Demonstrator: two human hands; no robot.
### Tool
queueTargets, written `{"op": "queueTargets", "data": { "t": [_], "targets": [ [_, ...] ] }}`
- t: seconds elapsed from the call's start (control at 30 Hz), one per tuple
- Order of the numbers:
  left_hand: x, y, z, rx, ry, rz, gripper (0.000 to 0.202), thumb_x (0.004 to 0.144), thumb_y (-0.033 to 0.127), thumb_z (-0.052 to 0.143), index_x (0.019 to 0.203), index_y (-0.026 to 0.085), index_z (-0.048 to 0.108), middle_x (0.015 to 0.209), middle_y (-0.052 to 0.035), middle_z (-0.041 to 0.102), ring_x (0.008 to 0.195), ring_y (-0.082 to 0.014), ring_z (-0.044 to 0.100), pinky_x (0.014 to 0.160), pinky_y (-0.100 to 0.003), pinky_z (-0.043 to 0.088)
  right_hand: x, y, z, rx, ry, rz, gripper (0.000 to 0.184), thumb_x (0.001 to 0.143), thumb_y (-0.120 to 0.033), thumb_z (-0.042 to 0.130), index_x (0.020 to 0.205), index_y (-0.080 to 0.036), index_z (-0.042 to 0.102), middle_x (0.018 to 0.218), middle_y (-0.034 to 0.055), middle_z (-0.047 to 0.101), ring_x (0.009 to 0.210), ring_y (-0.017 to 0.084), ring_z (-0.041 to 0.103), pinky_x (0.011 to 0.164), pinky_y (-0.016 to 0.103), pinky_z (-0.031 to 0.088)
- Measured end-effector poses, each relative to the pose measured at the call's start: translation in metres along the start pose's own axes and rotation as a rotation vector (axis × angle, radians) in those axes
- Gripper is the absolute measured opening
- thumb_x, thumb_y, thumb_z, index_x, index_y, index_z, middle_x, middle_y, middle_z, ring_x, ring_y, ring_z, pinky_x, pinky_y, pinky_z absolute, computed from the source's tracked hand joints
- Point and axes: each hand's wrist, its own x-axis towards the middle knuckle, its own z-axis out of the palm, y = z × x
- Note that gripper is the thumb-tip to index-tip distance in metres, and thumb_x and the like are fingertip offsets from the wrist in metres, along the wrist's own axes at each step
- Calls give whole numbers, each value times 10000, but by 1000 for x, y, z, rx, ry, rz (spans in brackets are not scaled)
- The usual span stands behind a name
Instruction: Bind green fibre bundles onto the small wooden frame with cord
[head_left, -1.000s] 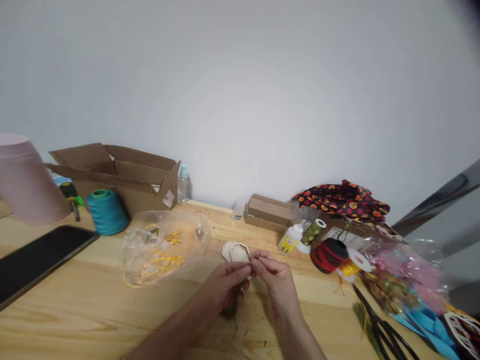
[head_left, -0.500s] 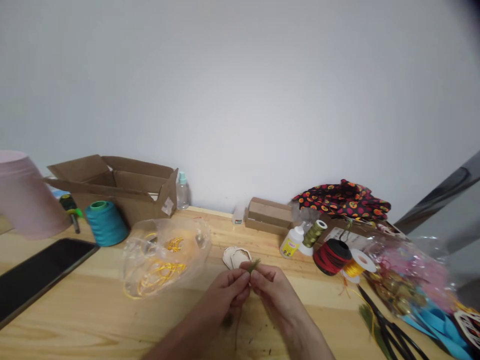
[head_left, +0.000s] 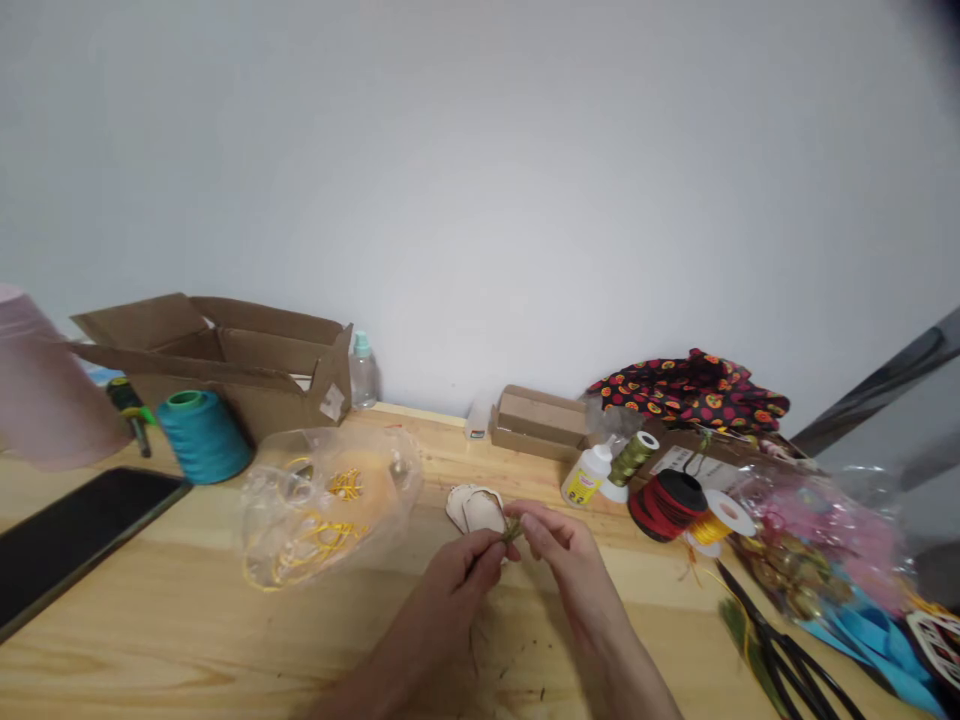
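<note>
A long pine workbench [head_left: 150,610] is spread beneath both hands, with a white wall rising behind it. Well beyond the left hand, an open cardboard box [head_left: 225,370] is placed against the wall, and a pink plastic tub [head_left: 45,390] is seen tilted at the left edge of the view. A black tablet [head_left: 82,530] is laid farther out to the left, while a teal thread cone [head_left: 202,437] is stood near the box. A transparent plastic bag [head_left: 322,505] holding yellow cord is placed just left of the left hand. Beyond and to the right of the right hand, a patterned fabric [head_left: 690,390], a red spool [head_left: 667,505], a white glue bottle [head_left: 587,476] and black-handled scissors [head_left: 787,650] are set out. Cream cut-out pieces [head_left: 476,510] are lying just beyond the left hand's fingertips. The left hand [head_left: 457,580] is closed in a pinch on a tuft of olive fibre [head_left: 513,530], held above the bench between the hands. The right hand [head_left: 562,560] is partly closed, its fingertips beside the tuft of olive fibre, though a firm grip cannot be told
</note>
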Motion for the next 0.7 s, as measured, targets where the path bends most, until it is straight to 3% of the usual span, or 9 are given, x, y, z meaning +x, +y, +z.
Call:
{"op": "queueTargets", "data": {
  "t": [0.1, 0.23, 0.37, 0.7],
  "targets": [
    [-2, 3, 1, 87, -14, 42, 283, 829, 317, 339, 793, 165, 574, 684, 1, 570, 686, -152, 503, 636, -226, 354, -1, 1, 4, -151, 35, -59, 176, 629, -309, 628, 725, -172, 680, 846, 52, 591, 628, 144, 502, 585, 265, 382],
    [-3, 5, 2, 164, -3, 68, 281, 836, 294, 331, 791, 176, 582, 750, -21, 635, 707, -163, 549, 646, -226, 374, -3, 1, 10, -347, 143, -160, 62, 596, -208, 620, 636, -173, 653, 782, 47, 606, 693, 171, 510, 603, 265, 359],
    [-3, 7, 2, 224, -3, 73, 288, 840, 291, 325, 813, 183, 591, 793, -34, 652, 727, -167, 564, 659, -231, 383, -5, -2, 13, -404, 187, -179, 43, 590, -160, 590, 552, -169, 608, 753, 44, 604, 709, 175, 516, 605, 265, 344],
    [-3, 8, 2, 215, -20, 57, 288, 836, 290, 330, 843, 179, 596, 796, -30, 654, 749, -164, 570, 671, -228, 389, -2, 3, 6, -74, 151, -39, 97, 576, -228, 658, 522, -151, 631, 784, 37, 547, 674, 147, 508, 586, 250, 384]
  ]
}}
